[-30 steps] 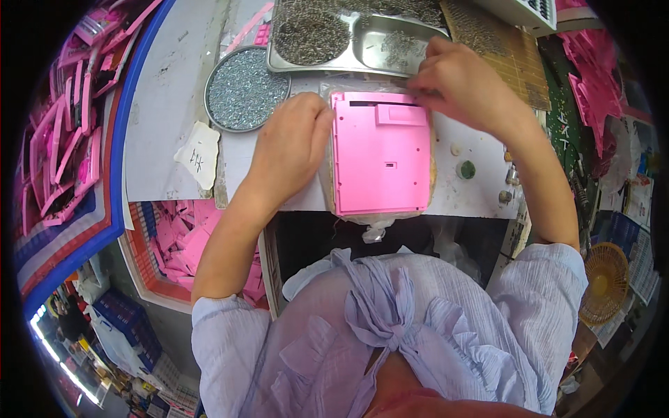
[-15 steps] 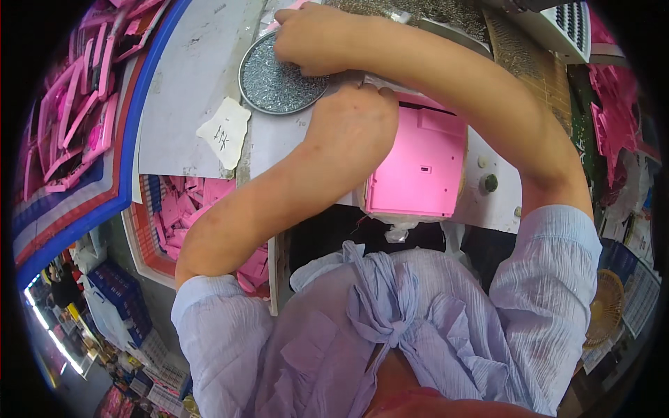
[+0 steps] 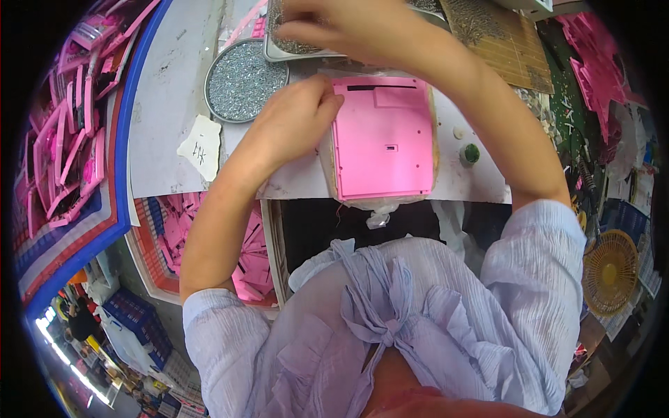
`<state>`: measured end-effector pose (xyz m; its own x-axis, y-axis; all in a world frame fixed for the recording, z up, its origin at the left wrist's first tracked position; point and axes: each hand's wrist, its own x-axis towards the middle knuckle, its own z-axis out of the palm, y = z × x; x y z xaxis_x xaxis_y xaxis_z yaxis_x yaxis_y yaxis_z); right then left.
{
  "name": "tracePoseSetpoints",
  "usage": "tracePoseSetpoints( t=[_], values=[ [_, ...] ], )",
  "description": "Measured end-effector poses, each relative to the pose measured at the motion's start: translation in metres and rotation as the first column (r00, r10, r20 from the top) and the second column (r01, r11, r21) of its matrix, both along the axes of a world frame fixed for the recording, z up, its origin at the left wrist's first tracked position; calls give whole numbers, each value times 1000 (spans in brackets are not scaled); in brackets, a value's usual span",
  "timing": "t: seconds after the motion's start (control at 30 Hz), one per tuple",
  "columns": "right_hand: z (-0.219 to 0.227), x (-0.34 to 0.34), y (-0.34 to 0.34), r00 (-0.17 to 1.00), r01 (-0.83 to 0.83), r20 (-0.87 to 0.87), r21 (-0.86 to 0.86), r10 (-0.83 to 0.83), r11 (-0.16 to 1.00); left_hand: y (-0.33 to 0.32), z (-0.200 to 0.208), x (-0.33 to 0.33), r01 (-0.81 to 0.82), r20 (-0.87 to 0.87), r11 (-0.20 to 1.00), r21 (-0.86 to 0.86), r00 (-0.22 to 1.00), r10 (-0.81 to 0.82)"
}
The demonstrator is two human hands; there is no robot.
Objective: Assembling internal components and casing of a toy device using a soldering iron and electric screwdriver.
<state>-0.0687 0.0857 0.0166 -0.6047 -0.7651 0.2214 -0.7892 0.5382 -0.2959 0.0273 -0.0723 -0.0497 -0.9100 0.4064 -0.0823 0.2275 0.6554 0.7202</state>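
Observation:
A flat pink plastic panel (image 3: 383, 150) with a dark slot near its far edge lies on a padded block on the table. My left hand (image 3: 296, 118) is closed at its upper left corner, thumb and fingers pressed together; whatever they pinch is hidden. Just beyond that hand sits a round dish (image 3: 244, 80) full of small silvery metal pieces. Over the metal tray (image 3: 279, 54) of small brownish pieces hangs my right hand (image 3: 313, 24), smeared by motion and partly cut off by the upper edge, so its fingers cannot be read.
A torn paper label (image 3: 202, 148) lies left of the dish. Right of the panel stands a small green-topped jar (image 3: 470, 154). Pink parts fill the bin (image 3: 150, 272) below the table and the blue-rimmed container (image 3: 132, 132) at left. A brown board (image 3: 505, 45) lies far right.
My right hand has moved off the round dish to above the metal tray. The left hand has shifted from the panel's far edge toward its left corner, uncovering the slot. The view has shifted too.

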Motion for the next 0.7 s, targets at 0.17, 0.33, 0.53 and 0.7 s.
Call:
tracePoseSetpoints(
  t=[0.17, 0.33, 0.53, 0.7],
  values=[
    [-34, 74, 122, 986, 164, 52, -375, -156, 912, -1, 4, -6, 14, 39, 999, -49, 999, -12],
    [-73, 131, 137, 978, 183, -30, -347, -206, 920, 0, 11, -13, 20, 169, 998, -67, 986, -8],
    [-84, 135, 138, 967, 111, -182, -320, -176, 941, -40, 8, -21, -233, -333, 939, -251, 932, 142],
    [-84, 129, 139, 975, 91, -169, -295, -146, 951, -81, -17, -14, -310, -348, 853, -421, 923, 164]
  ],
)
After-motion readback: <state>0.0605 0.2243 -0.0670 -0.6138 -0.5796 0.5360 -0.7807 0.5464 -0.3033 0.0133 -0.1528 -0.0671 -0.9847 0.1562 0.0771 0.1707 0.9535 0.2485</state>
